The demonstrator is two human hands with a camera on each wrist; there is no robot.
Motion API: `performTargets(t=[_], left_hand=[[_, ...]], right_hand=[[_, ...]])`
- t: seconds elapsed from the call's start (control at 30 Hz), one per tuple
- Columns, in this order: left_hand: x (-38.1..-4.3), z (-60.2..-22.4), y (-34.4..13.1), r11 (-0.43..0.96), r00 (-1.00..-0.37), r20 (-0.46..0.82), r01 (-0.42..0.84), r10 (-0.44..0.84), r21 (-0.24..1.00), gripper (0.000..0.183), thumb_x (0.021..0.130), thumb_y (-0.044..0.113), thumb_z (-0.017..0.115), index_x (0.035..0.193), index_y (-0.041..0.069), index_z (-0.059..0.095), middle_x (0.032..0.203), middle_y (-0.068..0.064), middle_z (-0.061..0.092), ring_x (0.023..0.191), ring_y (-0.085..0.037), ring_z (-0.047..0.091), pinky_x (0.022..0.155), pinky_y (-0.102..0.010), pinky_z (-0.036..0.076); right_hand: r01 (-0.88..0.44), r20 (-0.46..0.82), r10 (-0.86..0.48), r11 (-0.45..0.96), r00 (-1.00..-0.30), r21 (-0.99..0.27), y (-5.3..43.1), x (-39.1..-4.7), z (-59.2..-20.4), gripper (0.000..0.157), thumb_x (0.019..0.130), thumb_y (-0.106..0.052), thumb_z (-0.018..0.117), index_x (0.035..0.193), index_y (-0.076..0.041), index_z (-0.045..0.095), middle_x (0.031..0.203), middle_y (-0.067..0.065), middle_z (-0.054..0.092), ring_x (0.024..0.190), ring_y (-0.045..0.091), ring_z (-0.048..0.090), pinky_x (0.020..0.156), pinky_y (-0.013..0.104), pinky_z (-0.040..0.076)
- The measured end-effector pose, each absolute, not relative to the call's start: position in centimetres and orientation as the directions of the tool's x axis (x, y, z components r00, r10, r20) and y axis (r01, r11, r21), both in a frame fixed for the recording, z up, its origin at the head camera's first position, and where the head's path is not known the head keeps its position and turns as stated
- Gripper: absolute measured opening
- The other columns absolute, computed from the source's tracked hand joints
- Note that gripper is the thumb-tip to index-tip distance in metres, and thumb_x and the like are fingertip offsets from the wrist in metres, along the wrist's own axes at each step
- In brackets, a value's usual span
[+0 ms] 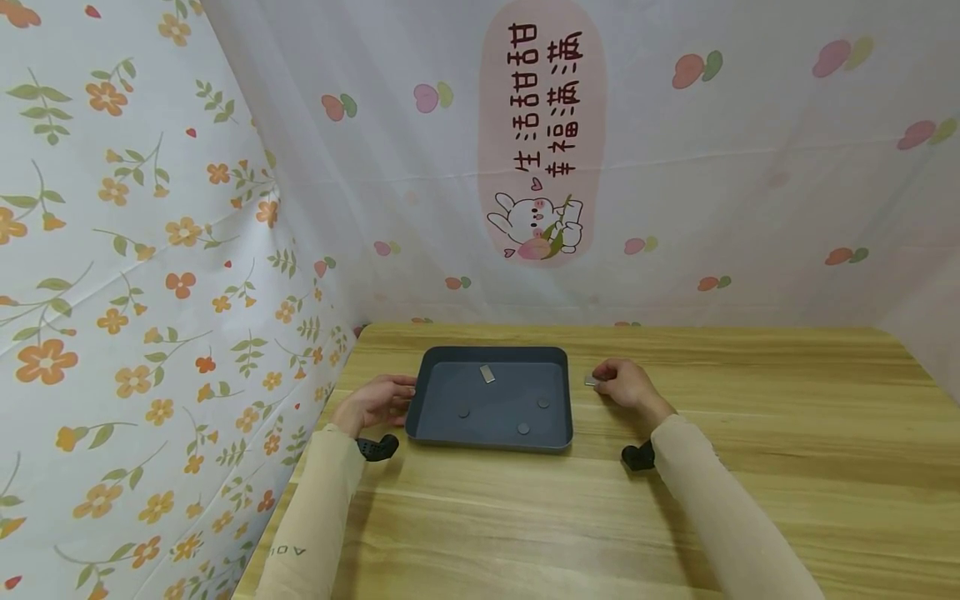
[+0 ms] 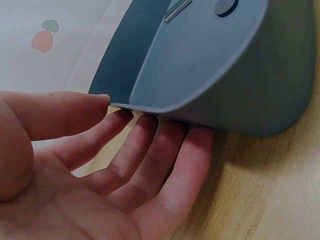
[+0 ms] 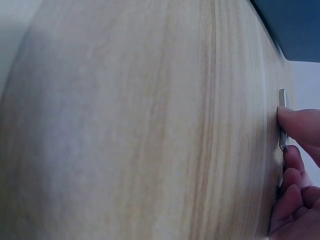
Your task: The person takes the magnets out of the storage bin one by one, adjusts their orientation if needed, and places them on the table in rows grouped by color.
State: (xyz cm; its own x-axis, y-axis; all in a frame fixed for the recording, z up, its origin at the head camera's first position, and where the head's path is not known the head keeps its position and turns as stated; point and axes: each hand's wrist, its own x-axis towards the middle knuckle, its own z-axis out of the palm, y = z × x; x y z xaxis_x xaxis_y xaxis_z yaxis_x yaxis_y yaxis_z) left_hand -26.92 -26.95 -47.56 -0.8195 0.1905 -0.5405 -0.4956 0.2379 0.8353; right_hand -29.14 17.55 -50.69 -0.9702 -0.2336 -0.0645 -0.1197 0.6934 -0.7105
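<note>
A dark grey-blue rectangular tray (image 1: 491, 442) lies on the table. My left hand (image 1: 378, 402) is at its left side; in the left wrist view, loosely bent fingers (image 2: 192, 155) touch the outer wall and the thumb tip meets the rim. Inside the tray lie a small silver rectangular bar (image 1: 487, 374) and three small grey discs, one left (image 1: 463, 413), one right (image 1: 543, 403), one near the front (image 1: 523, 428). Right of the tray, my right hand (image 1: 628, 387) pinches another silver bar (image 3: 283, 97) between thumb and fingers, low over the table; the fingers partly cover it.
The wood-grain table (image 1: 750, 467) extends to the right and front. A printed white cloth (image 1: 420, 183) hangs behind it, and a flowered cloth (image 1: 150, 333) hangs along the left side. Black wrist mounts (image 1: 638, 456) sit at both wrists.
</note>
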Motion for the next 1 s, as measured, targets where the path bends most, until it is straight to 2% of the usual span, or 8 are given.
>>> performTargets(t=[0.2,0.37,0.57,0.7,0.83,1.0], left_hand=[[-27.0,-47.5,-26.9,0.242,-0.819,-0.54,-0.494,0.194,0.835,0.043,0.1,0.006,0.042,0.143,0.0,0.04,0.117,-0.009,0.061,0.097,-0.018,0.058,0.077,-0.036,0.05],[-26.9,-47.5,-26.9,0.236,-0.819,-0.54,-0.495,0.195,0.836,0.044,0.1,0.006,0.043,0.144,0.0,0.04,0.119,-0.01,0.06,0.098,-0.018,0.059,0.078,-0.036,0.05],[-26.8,-47.5,-26.9,0.241,-0.819,-0.537,-0.49,0.201,0.838,0.044,0.101,0.007,0.042,0.144,0.0,0.039,0.121,-0.011,0.059,0.1,-0.018,0.058,0.079,-0.036,0.05],[-26.8,-47.4,-26.9,0.238,-0.82,-0.535,-0.488,0.204,0.84,0.044,0.101,0.007,0.042,0.144,0.0,0.039,0.121,-0.012,0.058,0.1,-0.019,0.057,0.079,-0.036,0.051],[-26.8,-47.4,-26.9,0.23,-0.819,-0.534,-0.49,0.211,0.841,0.044,0.101,0.007,0.041,0.144,-0.001,0.039,0.123,-0.013,0.057,0.101,-0.02,0.057,0.079,-0.036,0.051],[-26.8,-47.5,-27.0,0.228,-0.819,-0.535,-0.491,0.208,0.841,0.043,0.101,0.007,0.041,0.143,-0.001,0.04,0.125,-0.014,0.056,0.103,-0.02,0.056,0.079,-0.036,0.05]], right_hand=[[-0.108,-0.072,-0.229,0.685,-0.971,-0.72,17.7,-29.3,-50.8,0.026,0.09,-0.008,0.062,0.111,0.006,0.064,0.106,0.023,0.064,0.095,0.034,0.06,0.084,0.046,0.047],[-0.098,-0.076,-0.227,0.667,-0.971,-0.738,17.8,-29.3,-50.5,0.027,0.09,-0.009,0.063,0.111,0.006,0.064,0.106,0.023,0.063,0.093,0.031,0.058,0.081,0.041,0.047],[-0.069,-0.104,-0.224,0.651,-0.969,-0.756,17.9,-29.3,-49.9,0.03,0.092,-0.013,0.061,0.115,0.007,0.062,0.103,0.021,0.063,0.083,0.023,0.057,0.07,0.03,0.045],[-0.009,-0.15,-0.219,0.592,-0.964,-0.806,17.8,-29.4,-49.5,0.033,0.094,-0.013,0.059,0.119,0.009,0.058,0.104,0.022,0.061,0.077,0.02,0.055,0.066,0.028,0.044],[0.043,-0.181,-0.214,0.527,-0.96,-0.849,17.5,-29.7,-49.2,0.036,0.097,-0.015,0.054,0.124,0.008,0.054,0.115,0.023,0.059,0.088,0.025,0.059,0.07,0.032,0.046],[0.022,-0.145,-0.211,0.497,-0.967,-0.867,16.6,-30.0,-48.5,0.037,0.099,-0.02,0.054,0.127,0.004,0.054,0.122,0.021,0.058,0.107,0.031,0.057,0.082,0.036,0.047]])
